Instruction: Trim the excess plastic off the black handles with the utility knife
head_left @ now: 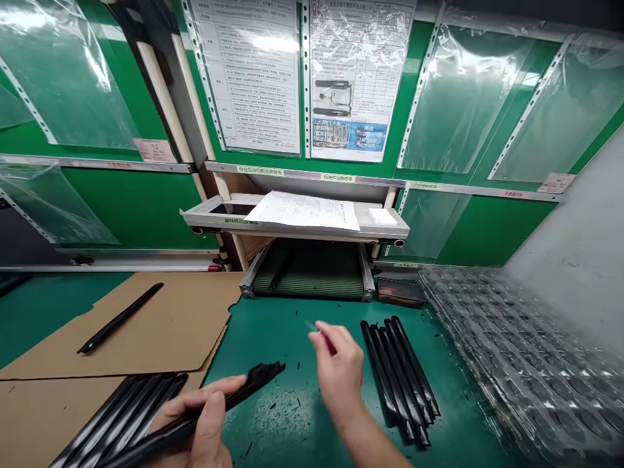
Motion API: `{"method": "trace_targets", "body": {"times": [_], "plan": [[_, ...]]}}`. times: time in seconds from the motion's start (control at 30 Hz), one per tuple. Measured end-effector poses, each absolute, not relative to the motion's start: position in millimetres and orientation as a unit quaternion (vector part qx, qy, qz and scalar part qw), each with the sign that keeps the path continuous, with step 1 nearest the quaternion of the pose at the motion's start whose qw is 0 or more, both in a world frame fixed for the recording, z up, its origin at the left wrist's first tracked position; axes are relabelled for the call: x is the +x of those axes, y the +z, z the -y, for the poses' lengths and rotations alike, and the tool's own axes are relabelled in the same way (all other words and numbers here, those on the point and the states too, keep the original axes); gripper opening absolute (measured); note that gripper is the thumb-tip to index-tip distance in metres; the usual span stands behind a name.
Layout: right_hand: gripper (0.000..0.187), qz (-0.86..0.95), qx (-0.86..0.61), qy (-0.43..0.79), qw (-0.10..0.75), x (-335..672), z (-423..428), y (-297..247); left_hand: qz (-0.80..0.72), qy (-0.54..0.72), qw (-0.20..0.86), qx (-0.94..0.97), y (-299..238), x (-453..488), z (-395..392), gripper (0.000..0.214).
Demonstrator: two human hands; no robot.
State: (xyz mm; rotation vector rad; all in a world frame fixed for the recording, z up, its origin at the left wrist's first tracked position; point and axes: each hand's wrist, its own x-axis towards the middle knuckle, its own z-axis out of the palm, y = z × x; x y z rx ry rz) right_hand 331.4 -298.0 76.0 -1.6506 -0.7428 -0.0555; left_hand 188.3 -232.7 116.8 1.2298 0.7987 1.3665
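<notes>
My left hand [202, 419] is closed round a long black plastic part [244, 389], held slanting up to the right above the green table [292, 325]. My right hand [338, 374] hovers just right of the part's far end, fingers pinched on a thin red-handled tool [325, 338] with a blurred tip. A row of several finished black parts [400, 377] lies on the table right of that hand. More black parts [121, 419] are bundled at the lower left, under my left hand.
A single black part [119, 318] lies on the brown cardboard sheet [185, 325] at left. Stacked clear plastic trays [526, 370] fill the right side. A small conveyor [312, 270] comes out under a shelf with a paper sheet [305, 211]. Work instructions [302, 78] hang on the green wall.
</notes>
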Motion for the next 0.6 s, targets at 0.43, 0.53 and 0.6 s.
{"method": "trace_targets", "body": {"times": [0.43, 0.53, 0.6], "plan": [[0.074, 0.647, -0.624, -0.033, 0.436, 280.7, 298.1, 86.7, -0.388, 0.333, 0.782, 0.356, 127.2, 191.3, 211.7, 0.049], [0.077, 0.661, -0.625, -0.064, 0.410, 281.1, 298.0, 82.9, -0.385, 0.331, 0.790, 0.344, 127.6, 188.4, 213.6, 0.049], [0.078, 0.663, -0.621, -0.045, 0.416, 279.0, 299.9, 81.0, -0.378, 0.331, 0.796, 0.337, 125.3, 187.2, 213.3, 0.047]]}}
